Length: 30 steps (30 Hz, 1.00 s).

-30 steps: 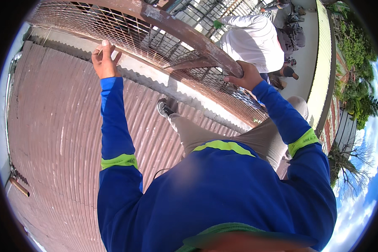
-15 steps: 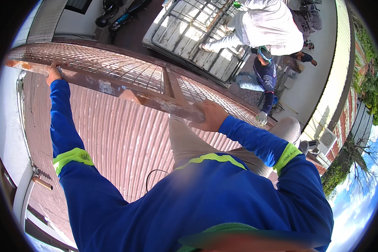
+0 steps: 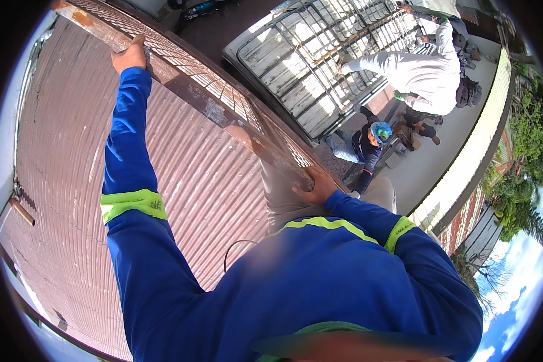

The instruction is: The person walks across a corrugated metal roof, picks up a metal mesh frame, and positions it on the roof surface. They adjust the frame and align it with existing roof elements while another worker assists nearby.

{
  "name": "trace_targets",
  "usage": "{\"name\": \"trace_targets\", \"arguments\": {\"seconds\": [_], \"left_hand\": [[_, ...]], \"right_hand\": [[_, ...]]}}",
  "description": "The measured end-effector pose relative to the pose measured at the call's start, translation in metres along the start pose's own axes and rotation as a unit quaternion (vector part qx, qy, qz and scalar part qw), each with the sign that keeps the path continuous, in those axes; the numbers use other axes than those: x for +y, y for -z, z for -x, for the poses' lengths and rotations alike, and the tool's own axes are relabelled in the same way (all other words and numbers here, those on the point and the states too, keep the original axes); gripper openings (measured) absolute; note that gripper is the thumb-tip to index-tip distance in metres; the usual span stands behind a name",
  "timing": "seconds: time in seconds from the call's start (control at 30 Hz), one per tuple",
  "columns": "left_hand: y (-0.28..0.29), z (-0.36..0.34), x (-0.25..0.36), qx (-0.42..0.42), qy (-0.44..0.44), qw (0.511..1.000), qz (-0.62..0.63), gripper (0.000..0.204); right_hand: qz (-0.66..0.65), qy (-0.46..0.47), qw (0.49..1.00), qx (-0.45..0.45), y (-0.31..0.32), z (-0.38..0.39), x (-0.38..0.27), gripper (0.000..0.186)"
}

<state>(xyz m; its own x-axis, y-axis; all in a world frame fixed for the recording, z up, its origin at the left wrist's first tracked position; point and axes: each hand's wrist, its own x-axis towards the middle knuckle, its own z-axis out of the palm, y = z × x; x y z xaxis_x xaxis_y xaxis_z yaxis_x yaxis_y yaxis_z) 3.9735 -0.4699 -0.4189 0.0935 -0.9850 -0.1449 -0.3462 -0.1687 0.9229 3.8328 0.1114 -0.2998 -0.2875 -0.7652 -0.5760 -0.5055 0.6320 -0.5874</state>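
A rusty brown metal mesh frame (image 3: 206, 108) slants from the far left down toward the middle right, its wire mesh on the far side. My left hand (image 3: 130, 58) grips the near bar close to its upper left end, arm stretched out. Closed around the lower right end of the same bar is my right hand (image 3: 318, 187), thumb on the near side. Under the bar lies a corrugated brown metal roof (image 3: 181, 175). My leg (image 3: 280, 193) shows beneath the right end of the frame.
Below the roof edge stands a truck bed with a rail rack (image 3: 308, 72). A person in white (image 3: 425, 78) leans over it; a person with a blue head covering (image 3: 368, 139) is closer. A pipe stub (image 3: 23, 212) sticks out at left. Trees (image 3: 519, 175) rise at right.
The frame now slopes more steeply in view, with my left hand farther up and right and my right hand slightly lower and right. The person below has drawn the reaching arm back from the frame.
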Motion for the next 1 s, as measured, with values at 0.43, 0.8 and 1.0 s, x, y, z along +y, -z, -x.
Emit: {"name": "trace_targets", "arguments": {"seconds": [0.43,0.8,1.0], "left_hand": [[0.015,0.052,0.027,0.034,0.061,0.998,-0.001,0.066],[0.006,0.097,0.038,0.136,0.047,0.983,-0.117,0.105],[0.019,0.439,0.054,-0.079,0.161,0.983,-0.036,0.106]], "right_hand": [[-0.032,0.027,0.999,0.003,-0.039,0.012,0.026,0.037],[0.001,-0.002,1.000,0.018,-0.050,0.012,0.057,0.041],[-0.053,0.062,0.997,0.014,-0.053,0.006,0.065,0.049]]}}
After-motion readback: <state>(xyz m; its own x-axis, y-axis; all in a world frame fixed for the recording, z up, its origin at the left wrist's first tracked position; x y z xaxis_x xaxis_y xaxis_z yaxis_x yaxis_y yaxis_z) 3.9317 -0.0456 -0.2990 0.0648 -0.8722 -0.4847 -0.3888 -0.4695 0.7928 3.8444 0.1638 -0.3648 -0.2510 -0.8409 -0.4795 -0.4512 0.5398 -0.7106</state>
